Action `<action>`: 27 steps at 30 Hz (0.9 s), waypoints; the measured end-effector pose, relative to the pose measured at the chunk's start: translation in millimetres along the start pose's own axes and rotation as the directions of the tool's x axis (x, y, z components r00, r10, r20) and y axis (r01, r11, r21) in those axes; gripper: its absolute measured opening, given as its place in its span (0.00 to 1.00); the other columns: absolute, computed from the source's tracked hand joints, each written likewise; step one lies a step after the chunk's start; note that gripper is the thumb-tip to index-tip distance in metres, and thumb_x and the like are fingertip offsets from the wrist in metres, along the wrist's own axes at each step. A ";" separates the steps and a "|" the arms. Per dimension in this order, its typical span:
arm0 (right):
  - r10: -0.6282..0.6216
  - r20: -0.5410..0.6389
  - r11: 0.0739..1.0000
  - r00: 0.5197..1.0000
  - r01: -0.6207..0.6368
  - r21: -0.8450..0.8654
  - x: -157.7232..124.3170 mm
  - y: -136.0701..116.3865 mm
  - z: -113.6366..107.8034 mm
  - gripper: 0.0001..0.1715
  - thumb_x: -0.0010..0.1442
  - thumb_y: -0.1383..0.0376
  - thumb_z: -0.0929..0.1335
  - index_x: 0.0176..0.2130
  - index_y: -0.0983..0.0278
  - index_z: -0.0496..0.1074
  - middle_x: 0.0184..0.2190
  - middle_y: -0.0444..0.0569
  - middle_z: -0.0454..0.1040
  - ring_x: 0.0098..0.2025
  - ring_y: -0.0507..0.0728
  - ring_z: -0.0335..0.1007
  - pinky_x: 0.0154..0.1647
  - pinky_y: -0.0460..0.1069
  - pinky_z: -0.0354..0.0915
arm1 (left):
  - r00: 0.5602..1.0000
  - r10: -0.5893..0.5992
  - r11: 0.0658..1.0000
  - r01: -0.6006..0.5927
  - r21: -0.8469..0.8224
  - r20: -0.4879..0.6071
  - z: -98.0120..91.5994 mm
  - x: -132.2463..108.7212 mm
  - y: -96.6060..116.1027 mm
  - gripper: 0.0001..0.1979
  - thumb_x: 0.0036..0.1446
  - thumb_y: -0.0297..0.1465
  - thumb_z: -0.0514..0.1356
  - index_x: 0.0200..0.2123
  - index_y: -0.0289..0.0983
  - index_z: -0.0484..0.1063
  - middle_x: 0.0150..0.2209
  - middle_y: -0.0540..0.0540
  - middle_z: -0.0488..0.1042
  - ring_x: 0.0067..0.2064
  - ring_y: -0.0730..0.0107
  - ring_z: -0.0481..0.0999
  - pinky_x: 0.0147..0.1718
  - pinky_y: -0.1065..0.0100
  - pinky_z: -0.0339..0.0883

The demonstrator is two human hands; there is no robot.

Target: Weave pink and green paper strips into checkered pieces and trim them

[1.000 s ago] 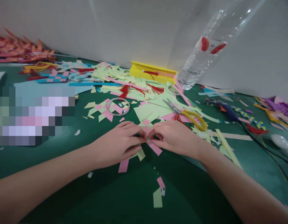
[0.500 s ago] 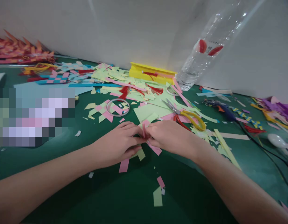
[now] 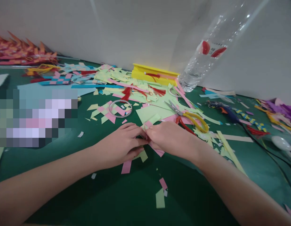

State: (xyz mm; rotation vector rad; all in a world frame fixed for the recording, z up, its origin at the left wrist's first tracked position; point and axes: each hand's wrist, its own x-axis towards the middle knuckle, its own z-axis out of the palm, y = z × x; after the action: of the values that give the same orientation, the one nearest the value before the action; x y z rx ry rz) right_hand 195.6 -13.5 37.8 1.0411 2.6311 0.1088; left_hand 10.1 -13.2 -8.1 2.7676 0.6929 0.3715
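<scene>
A small weave of pink and pale green paper strips (image 3: 147, 125) lies on the green table (image 3: 126, 201) at the middle. My left hand (image 3: 119, 146) rests on its left side, fingers closed down on the strips. Against it from the right, my right hand (image 3: 170, 138) pinches a pink strip at the top of the weave. Pink ends (image 3: 126, 166) and green ends stick out under both hands. Most of the weave is hidden by my fingers.
Yellow-handled scissors (image 3: 191, 121) lie just right of my hands. A tape ring (image 3: 120, 108) sits behind my left hand. Paper scraps, red tassels (image 3: 126, 92), a yellow box (image 3: 155, 74) and a clear bottle (image 3: 206, 51) crowd the back. A black cable (image 3: 258, 142) runs at right.
My right hand has slid left until its fingers meet the left hand over the weave, and the pink strip end now stands up between them. The left hand has barely moved.
</scene>
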 end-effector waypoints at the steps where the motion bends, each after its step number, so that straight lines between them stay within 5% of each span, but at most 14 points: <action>1: 0.005 0.001 1.000 1.000 -0.005 0.003 -0.2 0.2 0.3 0.06 0.53 0.75 0.63 0.32 0.69 0.69 0.21 0.46 0.67 0.17 0.50 0.56 0.16 0.47 0.41 | 1.000 0.001 1.000 -0.001 -0.001 -0.002 0.0 0.0 0.0 0.14 0.60 0.26 0.55 0.49 0.39 0.73 0.46 0.43 0.71 0.51 0.58 0.66 0.53 0.54 0.59; 16: 0.044 0.107 0.976 0.993 -0.066 0.209 -1.9 3.8 -6.1 0.05 0.56 0.70 0.65 0.30 0.69 0.70 0.27 0.49 0.73 0.24 0.51 0.64 0.21 0.47 0.46 | 0.999 0.020 1.000 -0.020 0.007 -0.027 1.7 -2.1 -0.7 0.14 0.60 0.27 0.55 0.48 0.37 0.73 0.45 0.42 0.71 0.49 0.59 0.67 0.52 0.56 0.60; 27: 0.016 0.020 0.965 1.000 -0.020 0.263 -7.0 7.6 2.6 0.06 0.57 0.70 0.63 0.31 0.68 0.69 0.29 0.47 0.73 0.26 0.52 0.65 0.23 0.47 0.49 | 0.999 0.033 0.999 -0.033 0.007 -0.038 1.7 -1.9 -0.3 0.13 0.61 0.27 0.55 0.47 0.36 0.73 0.45 0.43 0.71 0.48 0.60 0.68 0.51 0.56 0.60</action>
State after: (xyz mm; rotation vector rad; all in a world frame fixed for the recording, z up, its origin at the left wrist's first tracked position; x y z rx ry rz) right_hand 206.3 -12.7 38.5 1.1423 2.6712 -0.2522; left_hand 8.9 -14.3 -10.2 2.7879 0.6590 0.4301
